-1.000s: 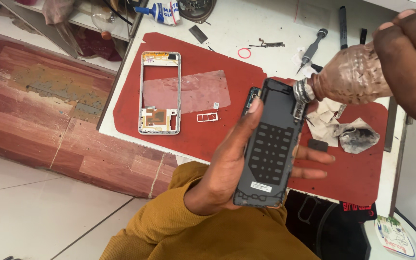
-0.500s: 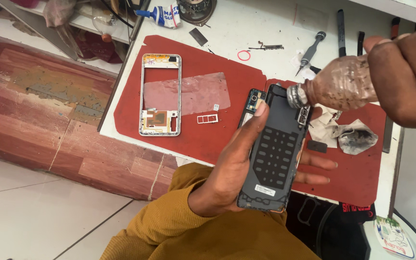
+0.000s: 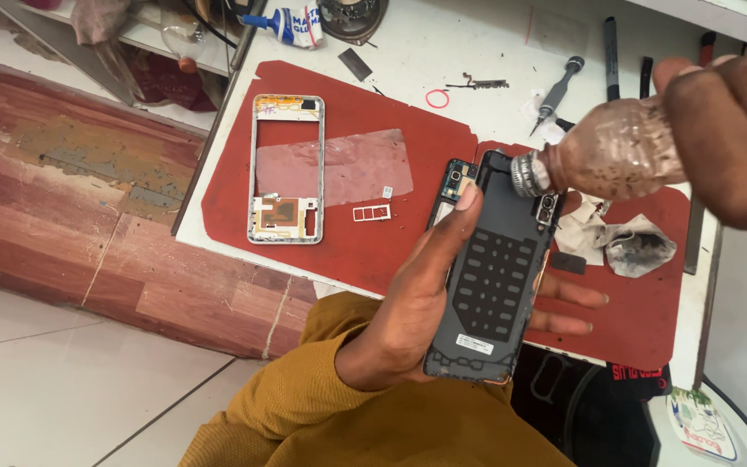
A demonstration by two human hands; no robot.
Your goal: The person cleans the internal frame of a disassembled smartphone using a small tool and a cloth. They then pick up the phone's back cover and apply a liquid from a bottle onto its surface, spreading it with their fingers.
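Two hands, left (image 3: 417,303) gripping flat dark phone panel (image 3: 494,285), right (image 3: 728,130) clutching crinkled plastic bottle (image 3: 611,160) (tipped sideways)

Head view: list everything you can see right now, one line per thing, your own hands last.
phone panel: 1, dark grey, held over the mat edge
bottle: 1, clear, grimy, tipped with its mouth at the panel's top
phone frame: 1, silver, on mat's left
plastic film: 1, clear, beside the frame
card tray: 1, white, on mat
mat: 1, red, on white table
cloth: 1, soiled, right of panel
screwdriver: 1, grey, on table
glue tube: 1, white-blue, top
left hand: holds panel
right hand: holds bottle
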